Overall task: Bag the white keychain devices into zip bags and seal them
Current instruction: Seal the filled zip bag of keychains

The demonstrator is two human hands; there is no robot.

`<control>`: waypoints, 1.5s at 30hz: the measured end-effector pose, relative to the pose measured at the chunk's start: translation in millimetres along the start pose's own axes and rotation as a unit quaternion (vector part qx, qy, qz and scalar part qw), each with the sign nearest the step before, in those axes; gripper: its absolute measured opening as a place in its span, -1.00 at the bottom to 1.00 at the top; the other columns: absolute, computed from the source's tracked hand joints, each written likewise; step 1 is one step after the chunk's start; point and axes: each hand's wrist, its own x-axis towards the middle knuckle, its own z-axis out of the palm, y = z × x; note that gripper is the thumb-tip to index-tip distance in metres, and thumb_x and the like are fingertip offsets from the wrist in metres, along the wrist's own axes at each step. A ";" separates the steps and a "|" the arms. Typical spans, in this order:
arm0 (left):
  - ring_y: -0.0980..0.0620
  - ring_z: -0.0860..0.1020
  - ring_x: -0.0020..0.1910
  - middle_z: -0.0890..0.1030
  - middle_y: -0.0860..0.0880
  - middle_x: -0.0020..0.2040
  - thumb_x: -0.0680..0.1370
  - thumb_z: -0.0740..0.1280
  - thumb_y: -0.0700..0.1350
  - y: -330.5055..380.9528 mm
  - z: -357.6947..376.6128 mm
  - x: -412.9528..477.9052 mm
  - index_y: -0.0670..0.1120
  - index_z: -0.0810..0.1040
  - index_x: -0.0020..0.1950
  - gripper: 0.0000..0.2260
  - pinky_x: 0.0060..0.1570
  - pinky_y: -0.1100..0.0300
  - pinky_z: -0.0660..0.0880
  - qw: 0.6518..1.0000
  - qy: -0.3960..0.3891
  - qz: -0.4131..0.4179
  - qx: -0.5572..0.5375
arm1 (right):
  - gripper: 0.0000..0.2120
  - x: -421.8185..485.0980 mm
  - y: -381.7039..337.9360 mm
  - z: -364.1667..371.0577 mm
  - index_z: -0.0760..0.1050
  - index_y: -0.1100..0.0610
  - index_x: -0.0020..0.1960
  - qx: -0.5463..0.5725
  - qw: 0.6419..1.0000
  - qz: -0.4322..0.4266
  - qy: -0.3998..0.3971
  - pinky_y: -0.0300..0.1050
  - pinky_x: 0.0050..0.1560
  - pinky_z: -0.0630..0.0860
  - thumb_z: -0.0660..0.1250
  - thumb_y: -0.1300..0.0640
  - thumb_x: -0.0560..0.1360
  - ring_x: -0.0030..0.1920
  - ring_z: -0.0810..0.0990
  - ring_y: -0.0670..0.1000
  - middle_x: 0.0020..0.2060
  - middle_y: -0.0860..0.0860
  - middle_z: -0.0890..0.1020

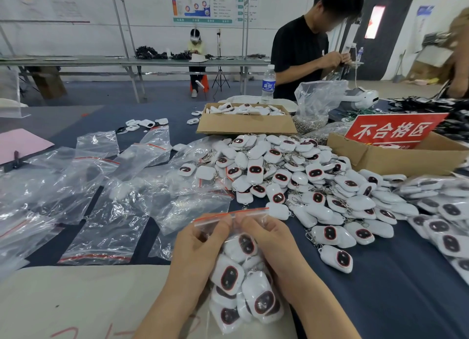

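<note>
Over the dark cloth, left hand [200, 239] and right hand [266, 237] pinch a crinkly zip bag [241, 275] of glossy white devices.

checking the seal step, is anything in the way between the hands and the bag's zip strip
Nothing visible does. The left hand and right hand pinch the bag just under its zip strip; the devices sit lower, clear of the strip.
</note>
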 end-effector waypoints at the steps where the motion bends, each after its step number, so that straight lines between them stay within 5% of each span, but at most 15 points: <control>1: -0.05 0.73 -0.17 0.75 -0.07 -0.17 0.53 0.47 0.00 0.8 0.6 -0.5 0.04 0.73 -0.08 -0.93 -0.22 0.23 0.62 1.000 0.001 -0.001 -0.002 | -0.79 -0.2 0.0 -0.1 0.69 0.16 -0.08 0.004 1.000 0.002 0.002 -0.06 -0.19 0.61 0.46 0.00 0.51 -0.18 0.71 0.16 -0.12 0.24 0.72; 7: 0.18 0.61 -0.40 0.68 0.02 -0.35 0.55 0.43 -0.10 4.2 4.2 -1.8 0.04 0.70 -0.26 -0.82 -0.40 0.38 0.49 0.999 0.023 0.012 -0.026 | -0.64 -0.3 -3.4 0.3 0.63 0.28 -0.13 0.024 0.999 0.009 0.021 0.03 -0.17 0.54 0.51 -0.04 0.35 -0.21 0.58 0.22 -0.11 0.43 0.64; 16: 0.14 0.63 -0.37 0.69 -0.02 -0.32 0.54 0.43 -0.12 4.9 5.3 -1.7 -0.01 0.71 -0.21 -0.86 -0.37 0.35 0.51 0.999 0.026 0.016 -0.044 | -0.82 -0.9 -4.1 0.4 0.65 0.17 -0.18 0.034 0.999 0.015 0.020 -0.01 -0.21 0.57 0.49 0.05 0.45 -0.22 0.58 0.21 -0.20 0.32 0.64; 24: 0.08 0.62 -0.32 0.69 -0.11 -0.26 0.48 0.44 -0.04 1.5 4.5 0.8 -0.15 0.68 -0.13 -0.83 -0.33 0.31 0.54 0.996 0.028 0.003 -0.080 | -0.72 -1.1 -4.5 -0.6 0.63 0.28 -0.15 0.039 0.999 0.019 0.033 -0.01 -0.18 0.56 0.47 0.03 0.47 -0.19 0.59 0.22 -0.10 0.44 0.63; 29: 0.04 0.65 -0.27 0.72 -0.14 -0.18 0.43 0.47 0.00 0.1 2.4 2.3 -0.08 0.71 -0.09 -0.82 -0.28 0.28 0.56 0.996 0.027 -0.006 -0.079 | -0.79 0.2 -4.7 0.0 0.69 0.10 -0.26 0.031 0.999 0.016 0.038 -0.12 -0.31 0.59 0.45 0.04 0.50 -0.37 0.64 0.07 -0.31 0.15 0.70; 40: 0.03 0.59 -0.36 0.67 -0.13 -0.28 0.54 0.43 -0.13 -1.3 1.9 2.6 -0.03 0.67 -0.21 -0.87 -0.37 0.25 0.57 0.995 0.047 -0.008 -0.093 | -0.79 -1.6 -7.6 -0.6 0.67 0.12 -0.29 0.049 0.997 0.025 0.046 -0.15 -0.37 0.58 0.48 0.05 0.47 -0.41 0.63 0.05 -0.34 0.14 0.68; 45: 0.02 0.60 -0.34 0.68 -0.13 -0.25 0.46 0.46 -0.03 -2.9 0.0 4.1 -0.04 0.66 -0.19 -0.90 -0.36 0.25 0.56 0.995 0.045 0.000 -0.093 | -0.80 -2.2 -9.2 -0.3 0.66 0.12 -0.29 0.042 0.998 0.028 0.049 -0.14 -0.36 0.58 0.48 0.05 0.47 -0.41 0.62 0.04 -0.35 0.13 0.67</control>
